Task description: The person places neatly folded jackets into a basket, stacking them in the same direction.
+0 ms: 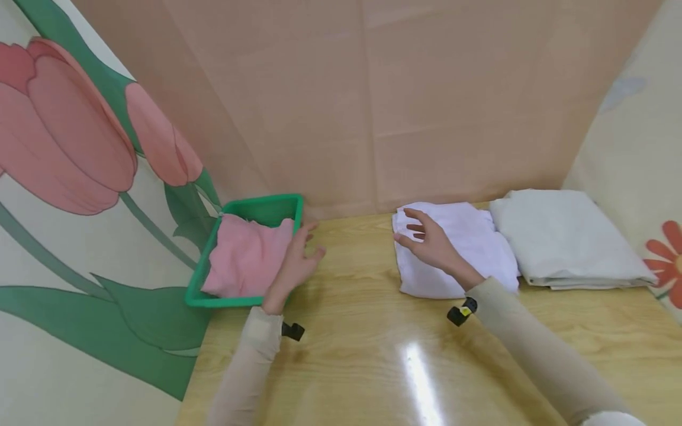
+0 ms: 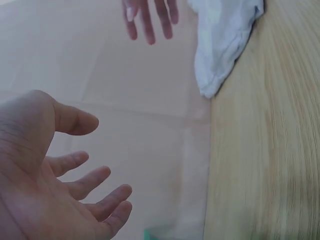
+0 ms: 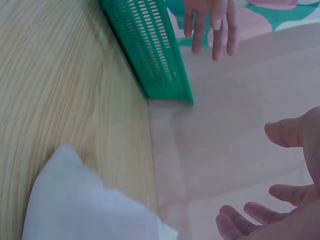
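My left hand (image 1: 295,264) hovers at the right rim of a green plastic basket (image 1: 230,302), fingers relaxed and holding nothing. Folded pink cloth (image 1: 247,254) lies inside that basket. Over the left part of a folded white cloth with a faint lilac tint (image 1: 474,236) hangs my right hand (image 1: 434,242), its fingers loosely spread around nothing. In the left wrist view, the left palm (image 2: 45,190) shows bare, thumb apart from the fingers. The right wrist view likewise shows the right hand's thumb and fingers (image 3: 285,135) with nothing between them.
A thicker folded off-white cloth (image 1: 570,239) lies right of the lilac-white one, against its edge. Everything rests on a wood-grain table (image 1: 351,355). A brown paper-like sheet (image 1: 373,106) covers the back wall, and a flower-painted wall (image 1: 80,248) borders the left side.
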